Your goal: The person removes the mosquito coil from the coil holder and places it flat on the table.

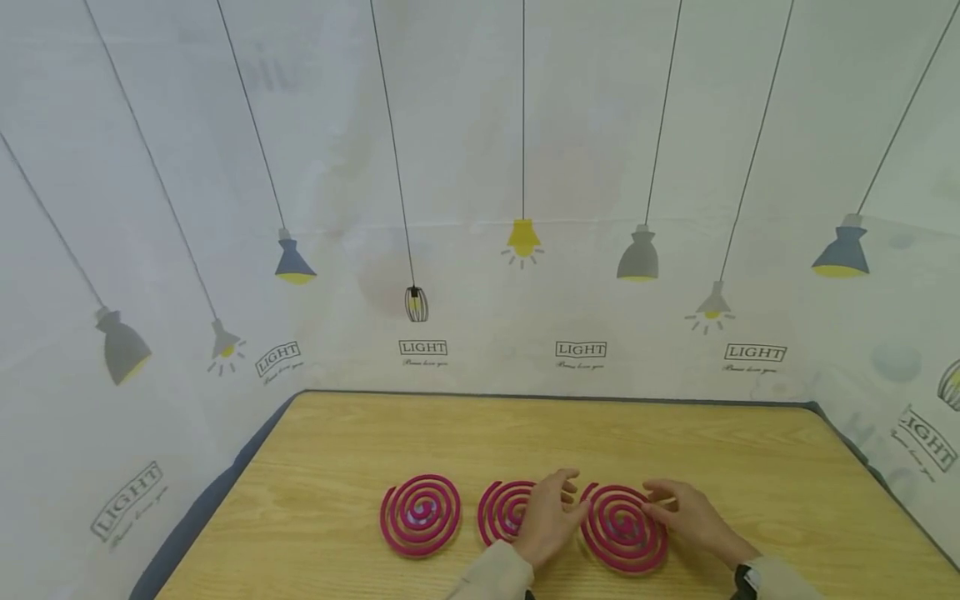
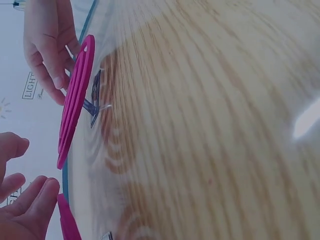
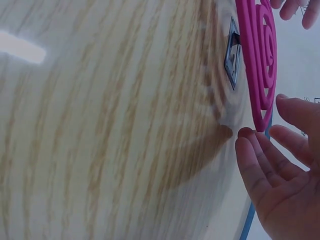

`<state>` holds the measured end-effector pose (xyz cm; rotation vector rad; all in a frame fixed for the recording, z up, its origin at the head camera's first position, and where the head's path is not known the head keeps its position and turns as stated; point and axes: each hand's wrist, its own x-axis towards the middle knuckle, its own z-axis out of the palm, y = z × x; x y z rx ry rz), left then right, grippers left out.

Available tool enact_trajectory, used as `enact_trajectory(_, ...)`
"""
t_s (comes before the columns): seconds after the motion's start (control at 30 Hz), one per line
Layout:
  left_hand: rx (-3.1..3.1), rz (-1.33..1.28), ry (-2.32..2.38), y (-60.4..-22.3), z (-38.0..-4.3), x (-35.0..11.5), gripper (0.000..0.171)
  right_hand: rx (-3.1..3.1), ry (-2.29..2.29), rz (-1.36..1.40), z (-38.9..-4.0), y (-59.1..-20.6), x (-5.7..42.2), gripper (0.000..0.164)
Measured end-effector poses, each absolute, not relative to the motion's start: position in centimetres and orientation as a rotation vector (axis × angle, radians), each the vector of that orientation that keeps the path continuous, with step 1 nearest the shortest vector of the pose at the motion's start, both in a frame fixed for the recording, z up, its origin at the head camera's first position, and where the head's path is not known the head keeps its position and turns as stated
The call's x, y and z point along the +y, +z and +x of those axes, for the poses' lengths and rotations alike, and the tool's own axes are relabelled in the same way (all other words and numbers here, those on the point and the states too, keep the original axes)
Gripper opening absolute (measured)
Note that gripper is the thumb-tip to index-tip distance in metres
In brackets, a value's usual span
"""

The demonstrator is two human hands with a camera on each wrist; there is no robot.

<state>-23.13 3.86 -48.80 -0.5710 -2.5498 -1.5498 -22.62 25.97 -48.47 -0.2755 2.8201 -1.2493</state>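
Three magenta mosquito coils stand in a row in the head view: a left coil [image 1: 422, 510], a middle coil [image 1: 516, 518] and a right coil [image 1: 623, 527]. In the right wrist view, a small metal stand [image 3: 228, 50] props the right coil above the surface. My left hand [image 1: 550, 518] is between the middle and right coils, partly covering the middle one, fingers loosely bent around nothing. At the right coil's outer edge is my right hand [image 1: 693, 518]. Its fingertips [image 3: 246, 142] are at the rim, thumb apart from the fingers; whether they touch is hard to tell.
The coils are on a wood-grain table [image 1: 337, 450] with a glossy surface. White sheeting [image 1: 480, 167] printed with hanging lamps rises behind the table and along both sides. A dark strip [image 1: 225, 475] runs along the table's edge.
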Motion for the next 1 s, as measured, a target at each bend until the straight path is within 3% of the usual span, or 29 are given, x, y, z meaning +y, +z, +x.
enact_trajectory(0.53, -2.576, -0.552, -1.613, -48.97, -22.35, 4.40, 0.041, 2.855, -1.186, -0.276, -22.56, -48.69, 25.86, 0.029)
enact_trajectory(1.0, -2.579, -0.564, -1.647, -49.37, -22.31, 4.70, 0.034, 2.881, -1.119, -0.132, -22.42, -49.07, 25.64, 0.022)
